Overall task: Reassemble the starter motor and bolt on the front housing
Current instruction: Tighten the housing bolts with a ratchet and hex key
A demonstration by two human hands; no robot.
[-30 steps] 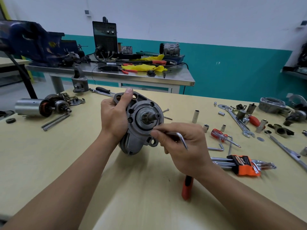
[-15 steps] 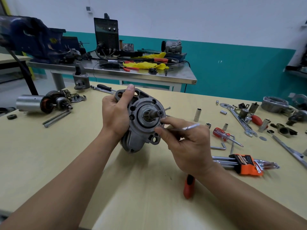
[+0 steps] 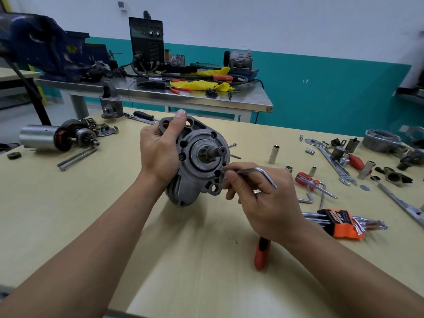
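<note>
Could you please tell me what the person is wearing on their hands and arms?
The left hand and right hand wear no gloves, and no ring, watch or wristband shows. The left forearm and right forearm are uncovered to the frame edge; no sleeve is in view.

Left of the left hand [image 3: 160, 152] the table [image 3: 91, 214] lies bare out to 2 long bolts [image 3: 76, 158] and a motor body [image 3: 39, 137], both well apart. On the near side of both hands the top is open, save a red-handled tool [image 3: 261, 253] partly hidden under the right wrist. Right of the right hand [image 3: 259, 198] room is tight: a red screwdriver [image 3: 306, 180], loose keys [image 3: 306, 199] and an orange key set [image 3: 337, 222] lie near. Beyond it stands 1 upright socket [image 3: 274, 154]. The housing [image 3: 199, 171] gripped in the left hand and the hex key [image 3: 257, 172] pinched in the right fill the gap between them.
</note>
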